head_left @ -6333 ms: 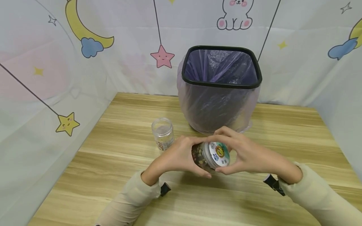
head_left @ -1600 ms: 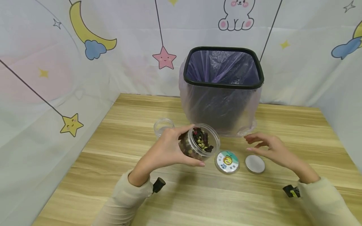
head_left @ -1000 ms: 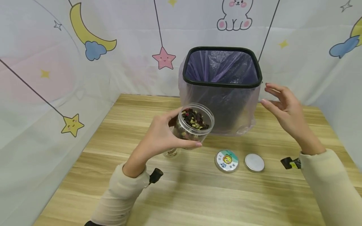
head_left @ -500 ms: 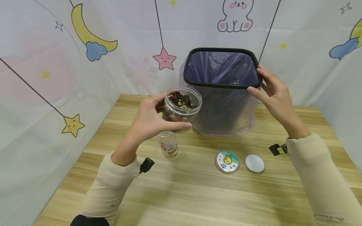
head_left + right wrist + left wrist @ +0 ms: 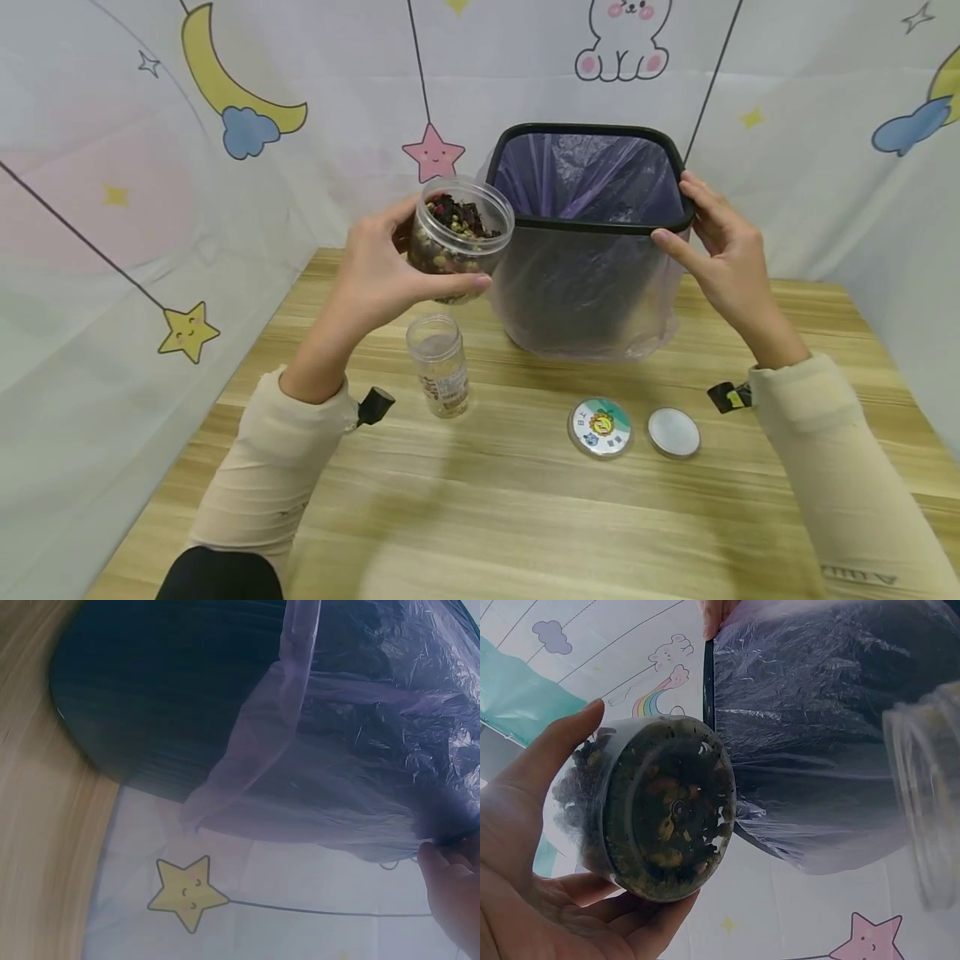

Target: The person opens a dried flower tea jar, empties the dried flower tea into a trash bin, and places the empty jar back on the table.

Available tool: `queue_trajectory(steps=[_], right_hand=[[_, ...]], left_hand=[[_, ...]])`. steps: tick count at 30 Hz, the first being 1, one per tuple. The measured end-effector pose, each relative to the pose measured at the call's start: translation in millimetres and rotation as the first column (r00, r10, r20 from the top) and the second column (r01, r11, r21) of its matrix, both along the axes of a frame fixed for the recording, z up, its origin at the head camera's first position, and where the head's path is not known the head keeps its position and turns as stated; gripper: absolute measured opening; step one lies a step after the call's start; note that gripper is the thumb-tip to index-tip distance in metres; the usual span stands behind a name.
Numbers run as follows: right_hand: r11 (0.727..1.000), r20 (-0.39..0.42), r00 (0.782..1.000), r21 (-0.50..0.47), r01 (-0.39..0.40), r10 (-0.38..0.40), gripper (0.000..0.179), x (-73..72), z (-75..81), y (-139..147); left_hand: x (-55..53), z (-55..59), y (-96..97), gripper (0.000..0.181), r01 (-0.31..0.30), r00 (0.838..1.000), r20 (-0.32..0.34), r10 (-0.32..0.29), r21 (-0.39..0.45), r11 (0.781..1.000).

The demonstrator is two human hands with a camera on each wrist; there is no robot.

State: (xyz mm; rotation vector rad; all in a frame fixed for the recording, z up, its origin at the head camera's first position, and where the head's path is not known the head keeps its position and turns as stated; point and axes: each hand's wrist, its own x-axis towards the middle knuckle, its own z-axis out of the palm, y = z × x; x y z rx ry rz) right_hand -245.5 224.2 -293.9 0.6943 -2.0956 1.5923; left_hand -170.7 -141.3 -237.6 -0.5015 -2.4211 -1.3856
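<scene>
My left hand [image 5: 371,271] grips an uncapped clear jar [image 5: 453,260], fingers and thumb wrapped round its side. Dark dried petals and yellowish buds fill much of it. The jar is raised beside the left rim of a black trash bin [image 5: 592,226], mouth up and slightly tilted. From below, the left wrist view shows the jar's base [image 5: 671,814] and the dark contents through it. At the bin's right front corner, my right hand [image 5: 727,267] holds the rim, thumb in front and fingers at the side. The right wrist view shows that hand [image 5: 454,892] against the purple liner [image 5: 322,765].
Below the raised jar stands a second clear jar [image 5: 444,375], lidless, on the wooden table [image 5: 540,525]. A lid with a sun picture [image 5: 601,427] and a plain whitish lid [image 5: 673,432] lie in front of the bin. Printed white cloth [image 5: 360,100] surrounds the table.
The jar was opened and two lids now lie on the table. My left hand has lifted the jar up and leftward to the bin; my right hand has moved to the rim.
</scene>
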Motion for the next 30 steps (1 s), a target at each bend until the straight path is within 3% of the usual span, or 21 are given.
queue_trajectory(steps=[14, 25, 30], right_hand=[[0.997, -0.033, 0.999, 0.074, 0.026, -0.024, 0.063, -1.6, 0.8, 2], [0.995, -0.016, 0.999, 0.092, 0.03, -0.029, 0.063, -0.6, 3.3, 5], [0.995, -0.025, 0.999, 0.092, 0.027, -0.025, 0.063, -1.4, 2.4, 5]], left_hand=[[-17.5, 29.1, 13.9, 0.089, -0.106, 0.982, -0.171, 0.079, -0.158, 0.982], [-35.6, 47.2, 19.6, 0.084, -0.12, 0.981, -0.18, 0.073, -0.263, 0.957], [-43.2, 56.0, 21.6, 0.085, -0.172, 0.977, -0.178, 0.117, -0.334, 0.927]])
